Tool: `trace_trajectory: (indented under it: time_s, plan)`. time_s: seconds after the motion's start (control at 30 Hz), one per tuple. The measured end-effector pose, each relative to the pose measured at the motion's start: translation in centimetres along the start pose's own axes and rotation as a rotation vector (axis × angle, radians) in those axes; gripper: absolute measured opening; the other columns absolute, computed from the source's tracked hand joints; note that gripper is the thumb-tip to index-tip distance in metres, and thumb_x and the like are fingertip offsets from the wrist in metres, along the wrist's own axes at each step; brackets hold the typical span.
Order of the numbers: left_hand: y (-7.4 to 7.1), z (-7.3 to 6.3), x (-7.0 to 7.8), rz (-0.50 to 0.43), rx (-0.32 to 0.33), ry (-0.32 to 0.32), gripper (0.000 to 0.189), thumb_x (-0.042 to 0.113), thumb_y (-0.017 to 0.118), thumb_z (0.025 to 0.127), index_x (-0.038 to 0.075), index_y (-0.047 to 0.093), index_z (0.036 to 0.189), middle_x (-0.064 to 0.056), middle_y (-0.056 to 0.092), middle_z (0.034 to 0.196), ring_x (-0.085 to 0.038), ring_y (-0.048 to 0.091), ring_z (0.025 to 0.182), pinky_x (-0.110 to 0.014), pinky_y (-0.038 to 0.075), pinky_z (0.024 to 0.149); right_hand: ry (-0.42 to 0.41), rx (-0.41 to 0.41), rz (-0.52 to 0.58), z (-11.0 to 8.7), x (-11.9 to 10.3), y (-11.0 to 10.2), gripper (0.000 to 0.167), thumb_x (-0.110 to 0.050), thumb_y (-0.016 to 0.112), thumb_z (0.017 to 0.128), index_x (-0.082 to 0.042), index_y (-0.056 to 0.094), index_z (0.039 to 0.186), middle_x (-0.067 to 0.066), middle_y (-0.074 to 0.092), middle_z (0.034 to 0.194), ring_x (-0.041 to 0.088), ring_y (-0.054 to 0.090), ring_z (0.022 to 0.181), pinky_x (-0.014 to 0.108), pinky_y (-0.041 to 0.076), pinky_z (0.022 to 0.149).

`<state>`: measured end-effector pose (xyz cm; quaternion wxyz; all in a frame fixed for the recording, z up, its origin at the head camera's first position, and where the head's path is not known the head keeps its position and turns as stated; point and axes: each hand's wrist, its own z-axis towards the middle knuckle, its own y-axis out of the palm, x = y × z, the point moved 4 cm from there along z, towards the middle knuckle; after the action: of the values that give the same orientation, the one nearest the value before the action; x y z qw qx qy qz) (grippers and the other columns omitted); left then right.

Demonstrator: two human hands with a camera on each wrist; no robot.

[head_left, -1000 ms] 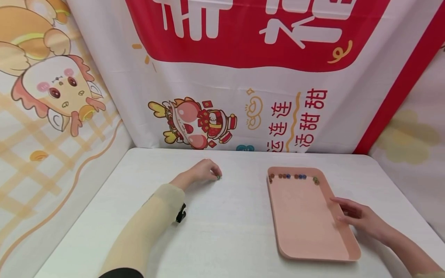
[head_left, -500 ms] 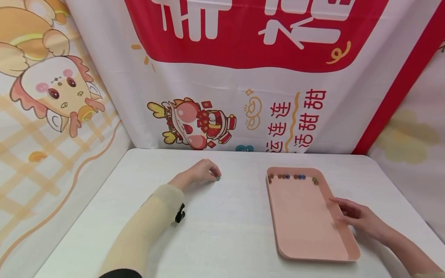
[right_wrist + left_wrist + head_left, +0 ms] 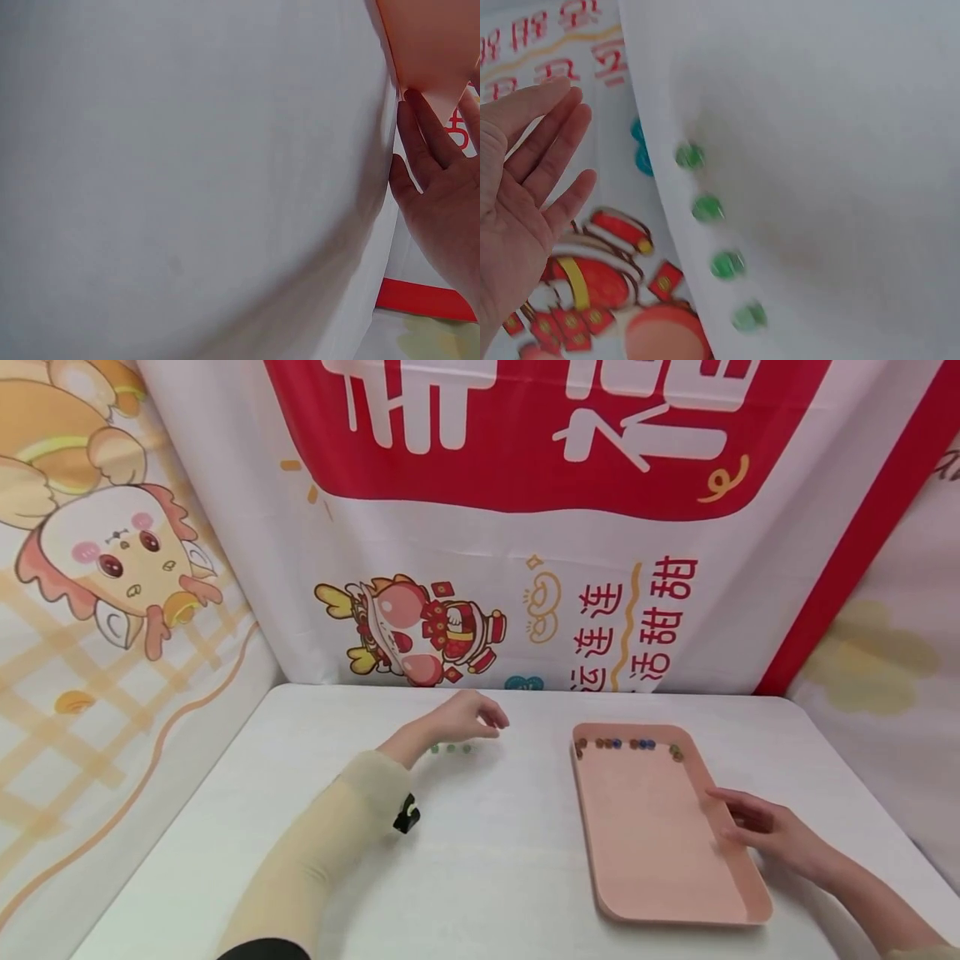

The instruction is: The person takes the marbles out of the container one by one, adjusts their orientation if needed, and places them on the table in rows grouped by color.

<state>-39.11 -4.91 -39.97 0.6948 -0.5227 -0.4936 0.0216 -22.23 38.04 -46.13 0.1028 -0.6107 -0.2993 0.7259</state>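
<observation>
My left hand (image 3: 467, 717) is lifted above the far part of the white table, fingers loosely bent and holding nothing. Several green glass marbles (image 3: 707, 208) lie in a row on the table under it; part of that row (image 3: 451, 748) shows below the wrist in the head view. On the right stands a pink tray (image 3: 652, 852), its long side running away from me. My right hand (image 3: 783, 835) holds the tray's right rim, index finger and thumb over the edge. In the right wrist view its other fingers (image 3: 424, 142) lie against the tray's outside.
Small brown, blue and green marbles (image 3: 642, 744) line the tray's far end. A white cloth (image 3: 555, 610) with red print hangs behind the table's back edge. A patterned cloth (image 3: 97, 610) hangs at the left. A black clip (image 3: 407, 815) sits by the left sleeve.
A second ago my left hand pinched a green marble on the table. It has let go and risen to the right, uncovering the green row. My right hand stays on the tray rim.
</observation>
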Motion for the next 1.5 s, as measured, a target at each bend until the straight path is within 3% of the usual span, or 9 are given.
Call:
trace_trajectory:
  time_s: [0.23, 0.5, 0.83, 0.97, 1.27, 1.5]
  plan:
    - [2.9, 1.9, 4.7, 0.059, -0.085, 0.127, 0.021, 0.013, 0.069, 0.091, 0.009, 0.071, 0.112, -0.004, 0.070, 0.107, -0.006, 0.060, 0.093, -0.027, 0.048, 0.086, 0.022, -0.003, -0.007, 0.1, 0.1, 0.1, 0.052, -0.010, 0.067, 0.091, 0.004, 0.048, 0.137, -0.020, 0.056, 0.125, -0.011, 0.051, 0.106, 0.015, 0.046, 0.083]
    - [5.7, 3.9, 8.4, 0.132, -0.130, 0.222, 0.021, 0.012, 0.070, 0.090, 0.008, 0.072, 0.111, 0.000, 0.070, 0.103, -0.003, 0.058, 0.092, -0.025, 0.048, 0.086, 0.038, -0.017, 0.004, 0.0, 0.1, 0.0, 0.053, -0.011, 0.067, 0.092, 0.004, 0.047, 0.139, -0.021, 0.054, 0.126, -0.012, 0.050, 0.107, 0.014, 0.046, 0.083]
    - [7.3, 6.9, 10.9, 0.150, -0.104, 0.269, 0.021, 0.018, 0.071, 0.090, 0.013, 0.073, 0.110, 0.006, 0.070, 0.102, -0.001, 0.058, 0.089, -0.014, 0.046, 0.079, 0.019, -0.013, -0.003, 0.1, 0.1, -0.1, 0.052, -0.011, 0.067, 0.092, 0.004, 0.047, 0.138, -0.021, 0.055, 0.125, -0.011, 0.051, 0.107, 0.015, 0.046, 0.084]
    - [7.8, 8.0, 11.8, 0.180, -0.105, 0.281, 0.020, 0.019, 0.071, 0.090, 0.015, 0.073, 0.109, 0.010, 0.069, 0.099, 0.001, 0.057, 0.087, -0.011, 0.044, 0.077, 0.033, -0.018, 0.000, 0.2, 0.2, -0.1, 0.052, -0.010, 0.066, 0.092, 0.004, 0.047, 0.138, -0.015, 0.056, 0.127, -0.012, 0.050, 0.107, 0.015, 0.046, 0.083]
    - [8.3, 10.6, 12.6, 0.205, -0.078, 0.209, 0.013, 0.019, 0.071, 0.090, 0.022, 0.073, 0.102, 0.012, 0.065, 0.096, -0.001, 0.055, 0.090, -0.012, 0.043, 0.075, -0.001, -0.026, 0.003, 0.1, 0.4, -0.1, 0.051, -0.006, 0.066, 0.092, 0.004, 0.048, 0.138, -0.014, 0.056, 0.127, -0.010, 0.052, 0.107, 0.015, 0.047, 0.082]
    - [8.6, 12.1, 13.1, 0.146, -0.066, 0.179, 0.019, 0.027, 0.066, 0.094, 0.018, 0.071, 0.111, 0.010, 0.061, 0.099, -0.009, 0.061, 0.073, -0.019, 0.050, 0.059, 0.015, -0.034, -0.009, 0.3, 0.1, -0.1, 0.053, -0.011, 0.067, 0.091, 0.004, 0.047, 0.139, -0.009, 0.056, 0.128, -0.011, 0.051, 0.107, 0.015, 0.047, 0.083]
